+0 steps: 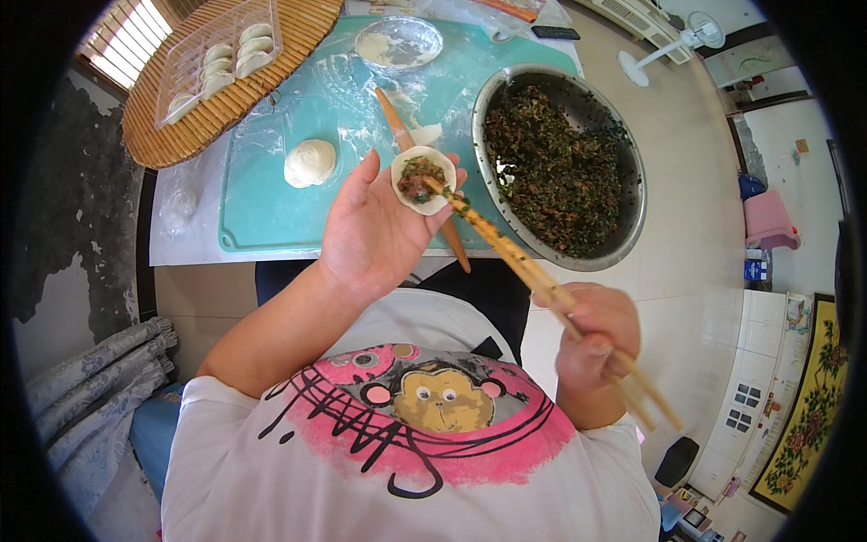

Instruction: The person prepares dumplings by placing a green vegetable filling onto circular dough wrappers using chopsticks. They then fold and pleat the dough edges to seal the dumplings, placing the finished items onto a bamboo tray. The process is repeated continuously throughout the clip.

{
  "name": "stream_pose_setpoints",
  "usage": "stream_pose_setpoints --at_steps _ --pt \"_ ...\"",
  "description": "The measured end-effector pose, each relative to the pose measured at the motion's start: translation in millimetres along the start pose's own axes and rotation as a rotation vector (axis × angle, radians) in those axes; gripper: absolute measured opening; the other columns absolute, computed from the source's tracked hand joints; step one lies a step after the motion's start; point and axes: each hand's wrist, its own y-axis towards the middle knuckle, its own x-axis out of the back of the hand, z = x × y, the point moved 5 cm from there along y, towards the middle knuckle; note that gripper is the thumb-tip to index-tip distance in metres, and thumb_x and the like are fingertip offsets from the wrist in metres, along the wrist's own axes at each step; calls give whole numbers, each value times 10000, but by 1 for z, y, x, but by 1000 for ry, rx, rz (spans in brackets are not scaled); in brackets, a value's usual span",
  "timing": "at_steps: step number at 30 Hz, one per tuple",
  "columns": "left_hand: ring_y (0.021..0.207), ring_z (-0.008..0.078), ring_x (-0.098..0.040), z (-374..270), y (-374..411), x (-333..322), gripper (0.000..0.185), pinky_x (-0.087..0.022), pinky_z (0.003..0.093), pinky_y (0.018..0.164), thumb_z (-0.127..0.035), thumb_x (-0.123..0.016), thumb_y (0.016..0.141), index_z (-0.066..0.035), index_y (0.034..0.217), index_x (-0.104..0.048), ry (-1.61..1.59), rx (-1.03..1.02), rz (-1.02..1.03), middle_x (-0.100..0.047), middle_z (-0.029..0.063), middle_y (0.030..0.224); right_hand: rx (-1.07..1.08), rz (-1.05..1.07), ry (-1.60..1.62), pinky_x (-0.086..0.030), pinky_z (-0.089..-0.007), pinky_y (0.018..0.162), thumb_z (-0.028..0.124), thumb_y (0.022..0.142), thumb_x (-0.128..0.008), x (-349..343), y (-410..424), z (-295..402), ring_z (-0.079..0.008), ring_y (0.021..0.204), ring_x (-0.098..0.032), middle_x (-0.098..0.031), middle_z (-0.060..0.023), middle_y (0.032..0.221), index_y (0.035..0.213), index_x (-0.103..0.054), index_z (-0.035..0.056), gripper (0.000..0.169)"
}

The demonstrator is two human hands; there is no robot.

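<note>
My left hand lies palm up over the table's near edge, with a round dumpling wrapper resting on its fingers. Minced filling with green bits sits in the middle of the wrapper. In my right hand is a pair of wooden chopsticks, their tips touching the filling. Green scraps cling to the chopsticks. Under the left hand runs a tapered wooden rolling pin, partly hidden. A large steel bowl of dark green and brown filling stands to the right.
A lump of dough sits on the floured teal mat. Behind it is a flour-dusted metal bowl. At the back left, a clear plastic tray of folded dumplings rests on a round slatted mat. A remote control lies at the back.
</note>
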Motion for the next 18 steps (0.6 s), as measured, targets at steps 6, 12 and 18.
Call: stream_pose_setpoints --at_steps 6,12,18 --pt "1215 341 -366 1 -6 -2 625 -380 390 975 -417 -357 910 40 1313 -217 86 79 -17 -325 240 1324 -314 -287 501 -533 -365 495 235 941 -363 34 8 -36 -256 568 -590 -553 -173 771 913 -511 -57 329" --pt "1134 278 -448 3 -12 -4 508 -366 358 958 -399 -333 919 16 1210 -373 139 109 -42 -466 165 1210 -432 -237 518 -541 -366 526 197 941 -353 32 12 -55 -263 564 -603 -584 -157 710 910 -517 -42 291" --pt "1177 268 -407 4 -14 -3 529 -348 381 991 -387 -325 925 42 1234 -342 201 105 -64 -411 195 1260 -521 -248 546 -536 -342 523 204 935 -368 26 15 -67 -239 558 -605 -587 -143 704 893 -529 -30 287"
